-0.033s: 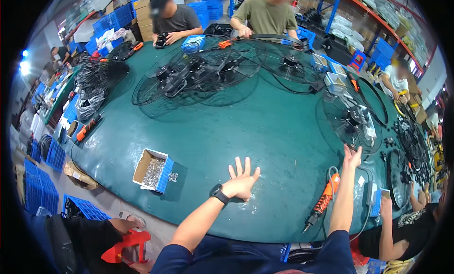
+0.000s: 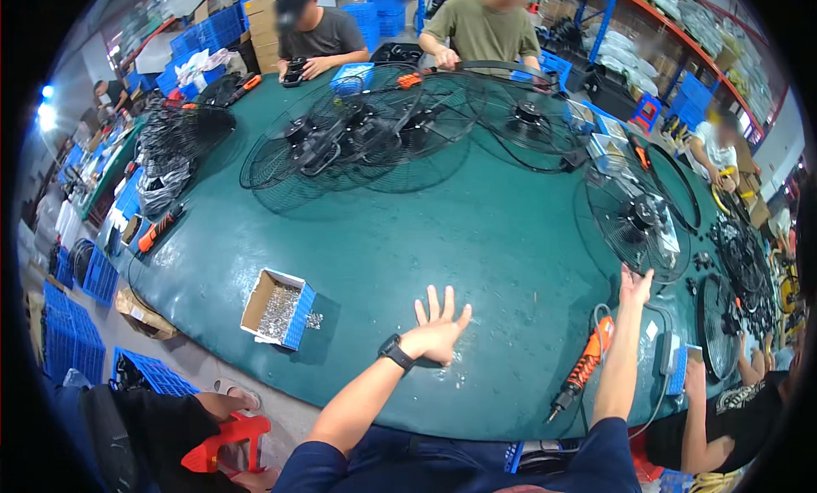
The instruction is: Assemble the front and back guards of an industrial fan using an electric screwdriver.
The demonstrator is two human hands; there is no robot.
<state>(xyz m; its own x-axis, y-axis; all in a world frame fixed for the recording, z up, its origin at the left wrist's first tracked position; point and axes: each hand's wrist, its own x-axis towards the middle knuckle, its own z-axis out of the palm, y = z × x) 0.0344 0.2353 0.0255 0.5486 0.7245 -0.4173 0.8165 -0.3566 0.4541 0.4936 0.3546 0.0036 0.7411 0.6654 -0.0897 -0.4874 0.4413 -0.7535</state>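
My left hand (image 2: 438, 330) lies flat on the green tabletop (image 2: 374, 246), fingers spread, a dark watch on its wrist. At the right, my right hand (image 2: 635, 285) grips the near rim of a round black wire fan guard (image 2: 602, 225) with a dark motor (image 2: 642, 210) at its centre. Its fingertips are partly hidden by the rim. Beside my right forearm lies an orange-and-black power screwdriver (image 2: 585, 365) with a grey cable. To the left of my left hand, an open blue carton (image 2: 298, 316) holds many small metal parts, some spilled next to it.
Several black fan guards with motors (image 2: 357, 136) overlap at the far side, where two people work. Another orange screwdriver (image 2: 157, 229) and black plastic wrapping (image 2: 166, 174) lie at the left. More black rings and guards (image 2: 717, 323) crowd the right edge, near a co-worker's arm (image 2: 696, 408).
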